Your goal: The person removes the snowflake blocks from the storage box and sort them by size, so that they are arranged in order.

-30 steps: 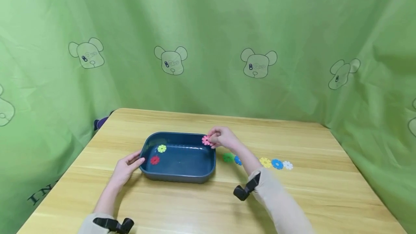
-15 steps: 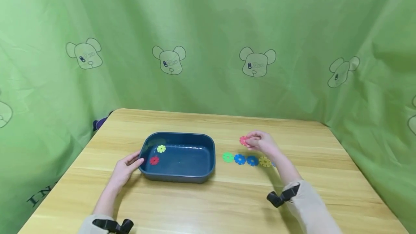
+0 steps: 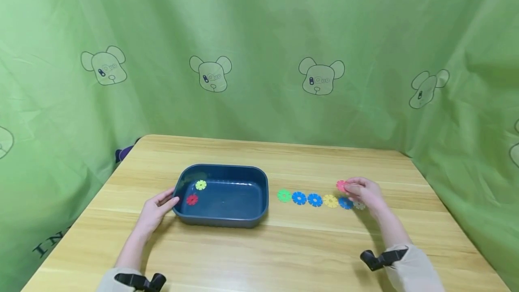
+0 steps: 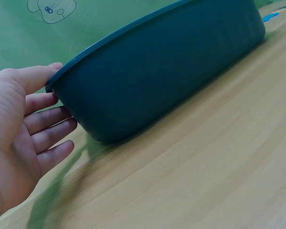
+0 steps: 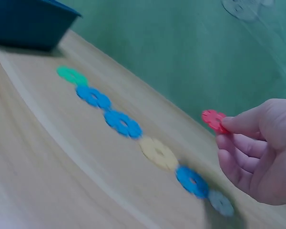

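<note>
My left hand [image 3: 154,211] holds the left rim of a dark blue plastic basin [image 3: 220,221], thumb over the rim and fingers against the outer wall. Inside the basin lie a yellow-green snowflake disc [image 3: 201,185] and a red one. My right hand [image 3: 365,194] pinches a pink snowflake disc [image 5: 213,120] between thumb and forefinger, above the table. Below it runs a row of flat snowflake discs: a green disc [image 3: 284,195], two blue discs, a yellow disc [image 3: 330,201], another blue disc [image 5: 192,182] and a white disc [image 5: 221,203], partly hidden by the hand in the head view.
The wooden table [image 3: 227,260] bears everything, with the row of discs to the right of the basin. A green curtain [image 3: 259,116] printed with bear faces hangs behind and at both sides. Something purple [image 3: 125,152] shows past the table's far left corner.
Holding the pink disc, my right hand has moved from the basin's right rim rightward over the table to the white end of the row. My left hand has stayed at the basin.
</note>
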The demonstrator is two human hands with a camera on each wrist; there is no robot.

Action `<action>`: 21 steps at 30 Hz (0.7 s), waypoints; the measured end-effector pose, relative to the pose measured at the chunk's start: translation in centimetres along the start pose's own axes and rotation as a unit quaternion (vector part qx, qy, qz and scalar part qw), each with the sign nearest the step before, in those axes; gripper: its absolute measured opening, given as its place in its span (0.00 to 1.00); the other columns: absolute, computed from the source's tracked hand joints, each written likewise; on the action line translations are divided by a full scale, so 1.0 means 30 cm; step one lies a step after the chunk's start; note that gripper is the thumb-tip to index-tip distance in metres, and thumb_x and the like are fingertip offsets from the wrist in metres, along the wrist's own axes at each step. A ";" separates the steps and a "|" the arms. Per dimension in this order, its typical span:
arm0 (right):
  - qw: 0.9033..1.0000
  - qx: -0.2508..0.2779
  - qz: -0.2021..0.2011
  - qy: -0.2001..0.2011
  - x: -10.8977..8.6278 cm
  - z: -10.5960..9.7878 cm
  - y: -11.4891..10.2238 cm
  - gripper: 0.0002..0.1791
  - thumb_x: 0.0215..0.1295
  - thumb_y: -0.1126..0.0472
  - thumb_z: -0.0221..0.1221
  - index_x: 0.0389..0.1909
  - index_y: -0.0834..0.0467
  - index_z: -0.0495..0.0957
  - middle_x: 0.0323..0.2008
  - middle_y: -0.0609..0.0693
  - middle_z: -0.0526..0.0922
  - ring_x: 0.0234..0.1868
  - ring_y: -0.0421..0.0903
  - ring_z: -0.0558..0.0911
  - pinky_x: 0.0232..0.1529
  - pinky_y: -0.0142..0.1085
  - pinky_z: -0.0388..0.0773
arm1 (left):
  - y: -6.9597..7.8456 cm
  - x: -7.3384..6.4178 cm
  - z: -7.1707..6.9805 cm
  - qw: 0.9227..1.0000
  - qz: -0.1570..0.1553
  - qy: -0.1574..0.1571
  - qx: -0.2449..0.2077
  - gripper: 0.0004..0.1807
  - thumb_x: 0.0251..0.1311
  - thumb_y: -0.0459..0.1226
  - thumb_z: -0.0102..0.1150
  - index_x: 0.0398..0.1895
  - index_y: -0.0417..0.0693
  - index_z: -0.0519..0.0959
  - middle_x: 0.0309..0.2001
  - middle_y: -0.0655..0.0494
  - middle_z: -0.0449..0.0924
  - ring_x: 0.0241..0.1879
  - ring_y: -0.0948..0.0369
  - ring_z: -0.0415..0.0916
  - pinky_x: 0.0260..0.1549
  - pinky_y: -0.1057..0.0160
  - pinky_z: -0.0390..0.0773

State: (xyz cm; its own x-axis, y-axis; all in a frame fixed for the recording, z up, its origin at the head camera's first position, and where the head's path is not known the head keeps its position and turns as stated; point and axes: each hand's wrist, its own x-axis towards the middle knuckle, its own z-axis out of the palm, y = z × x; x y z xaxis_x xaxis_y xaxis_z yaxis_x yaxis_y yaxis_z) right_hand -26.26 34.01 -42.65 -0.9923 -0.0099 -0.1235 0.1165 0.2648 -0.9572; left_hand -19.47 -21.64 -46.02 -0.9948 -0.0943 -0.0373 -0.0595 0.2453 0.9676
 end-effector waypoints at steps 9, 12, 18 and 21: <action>0.997 0.007 0.033 0.063 -0.033 -0.155 0.109 0.03 0.60 0.64 0.59 0.31 0.52 0.78 0.23 0.37 0.80 0.25 0.34 0.79 0.29 0.29 0.78 | 0.001 -0.001 -0.002 1.000 -0.002 -0.002 -0.005 0.28 0.63 0.40 0.55 0.63 0.35 0.65 0.61 0.39 0.67 0.58 0.58 0.66 0.46 0.80 0.65; 0.995 -0.029 0.044 0.079 -0.042 -0.192 0.142 0.02 0.61 0.62 0.59 0.33 0.56 0.78 0.23 0.36 0.79 0.25 0.33 0.78 0.29 0.29 0.78 | 0.001 -0.002 -0.002 1.000 0.000 -0.003 -0.006 0.28 0.63 0.40 0.55 0.63 0.35 0.65 0.61 0.39 0.67 0.60 0.55 0.65 0.46 0.80 0.65; 0.990 -0.087 0.056 0.094 -0.053 -0.222 0.167 0.15 0.60 0.62 0.59 0.40 0.71 0.76 0.23 0.39 0.78 0.25 0.34 0.77 0.27 0.31 0.78 | 0.002 -0.004 -0.003 1.000 -0.003 -0.006 -0.003 0.29 0.64 0.40 0.55 0.64 0.35 0.64 0.62 0.39 0.66 0.61 0.51 0.63 0.46 0.80 0.64; 0.988 -0.114 0.048 0.089 -0.058 -0.218 0.164 0.20 0.59 0.63 0.59 0.44 0.77 0.73 0.24 0.42 0.78 0.25 0.35 0.77 0.26 0.31 0.78 | 0.004 -0.004 -0.003 1.000 -0.004 -0.007 -0.002 0.29 0.64 0.40 0.55 0.64 0.35 0.64 0.62 0.39 0.66 0.62 0.51 0.63 0.46 0.81 0.64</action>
State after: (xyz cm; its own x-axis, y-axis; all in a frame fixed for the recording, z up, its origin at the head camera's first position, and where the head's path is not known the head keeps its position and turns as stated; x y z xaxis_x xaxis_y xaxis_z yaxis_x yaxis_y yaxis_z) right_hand -24.23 41.63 -45.43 -0.9713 0.1899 -0.1430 0.2174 0.4668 -0.8572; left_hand -19.36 -21.68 -45.89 -0.9953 -0.0837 -0.0490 -0.0679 0.2407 0.9682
